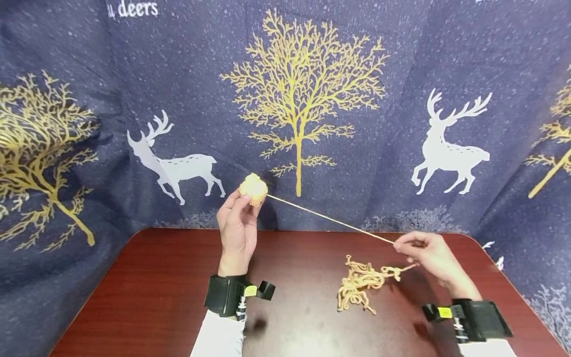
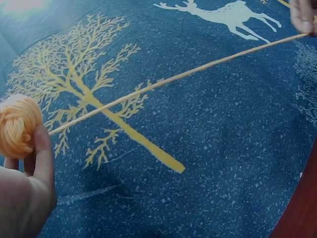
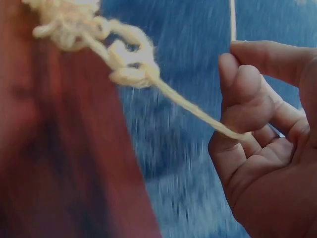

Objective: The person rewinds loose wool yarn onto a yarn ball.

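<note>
A small ball of pale yellow-orange yarn (image 1: 254, 189) sits in the fingers of my left hand (image 1: 237, 225), raised above the table's back edge. From the ball a single yarn strand (image 1: 321, 214) runs taut, sloping down to my right hand (image 1: 430, 255). In the right wrist view, thumb and forefinger pinch that strand, and the lower fingers curl over another length of yarn (image 3: 190, 106). This length leads to a loose, knotted tangle of yarn (image 1: 359, 282) hanging low over the table, left of my right hand.
The dark red tabletop (image 1: 156, 287) has a glossy bright patch near its front. Behind it hangs a blue cloth (image 1: 334, 163) printed with gold trees and white deer. Black wrist straps (image 1: 225, 296) with small cameras sit on both forearms.
</note>
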A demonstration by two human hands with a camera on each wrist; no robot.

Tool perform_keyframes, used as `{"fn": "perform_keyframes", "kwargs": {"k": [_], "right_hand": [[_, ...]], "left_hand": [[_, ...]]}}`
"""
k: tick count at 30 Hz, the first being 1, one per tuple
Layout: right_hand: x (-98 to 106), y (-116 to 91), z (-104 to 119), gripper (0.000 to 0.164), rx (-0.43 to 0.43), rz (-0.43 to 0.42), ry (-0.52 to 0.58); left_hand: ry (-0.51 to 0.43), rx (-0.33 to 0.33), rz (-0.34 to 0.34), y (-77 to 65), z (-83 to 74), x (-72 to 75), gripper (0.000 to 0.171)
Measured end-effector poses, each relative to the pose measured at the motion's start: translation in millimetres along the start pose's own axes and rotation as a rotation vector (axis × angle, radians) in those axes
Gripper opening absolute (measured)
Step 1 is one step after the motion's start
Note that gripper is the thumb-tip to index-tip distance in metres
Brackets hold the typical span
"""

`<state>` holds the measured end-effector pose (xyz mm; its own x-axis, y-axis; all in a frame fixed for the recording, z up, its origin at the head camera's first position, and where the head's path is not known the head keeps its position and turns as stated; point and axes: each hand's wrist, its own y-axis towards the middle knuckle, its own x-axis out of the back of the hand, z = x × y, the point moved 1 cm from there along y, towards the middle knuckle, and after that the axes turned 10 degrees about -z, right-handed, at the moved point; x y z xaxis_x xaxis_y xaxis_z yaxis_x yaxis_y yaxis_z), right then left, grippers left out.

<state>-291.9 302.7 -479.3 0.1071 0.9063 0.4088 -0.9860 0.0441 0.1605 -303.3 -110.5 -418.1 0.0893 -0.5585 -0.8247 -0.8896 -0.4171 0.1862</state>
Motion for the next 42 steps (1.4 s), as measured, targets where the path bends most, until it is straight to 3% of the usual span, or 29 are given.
{"fn": "perform_keyframes", "kwargs": {"k": [6, 11, 16, 18, 25, 31, 36, 42], "right_hand": [[40, -2, -33, 0.021, -0.009, -0.045, -0.157], [53, -1, -47, 0.015, 0.05, -0.041, -0.301], [40, 2, -27, 0.021, 0.116, -0.019, -0.556], [25, 3, -8, 0.025, 0.136, -0.001, -0.567], [-56, 5, 65, 0.02, 0.303, 0.02, -0.286], [-118, 5, 105, 0.025, 0.412, -0.011, 0.037], [-148, 3, 122, 0.033, 0.451, -0.048, 0.262], [-162, 1, 126, 0.034, 0.39, -0.029, 0.419]], "left_hand": [[0.004, -0.002, -0.019, 1.5, 1.2, 3.2, 0.023], [0.04, 0.008, -0.008, -1.0, 6.7, 1.9, 0.025], [0.111, 0.04, 0.049, -7.3, 13.1, -1.3, 0.026], [0.14, 0.051, 0.076, -10.2, 14.8, -2.7, 0.026], [0.197, 0.081, 0.145, -17.7, 18.1, -7.7, 0.026], [0.247, 0.126, 0.211, -24.3, 22.8, -12.7, 0.029], [0.289, 0.154, 0.276, -28.3, 25.1, -16.6, 0.03], [0.296, 0.177, 0.313, -30.6, 23.5, -19.5, 0.029]]}}
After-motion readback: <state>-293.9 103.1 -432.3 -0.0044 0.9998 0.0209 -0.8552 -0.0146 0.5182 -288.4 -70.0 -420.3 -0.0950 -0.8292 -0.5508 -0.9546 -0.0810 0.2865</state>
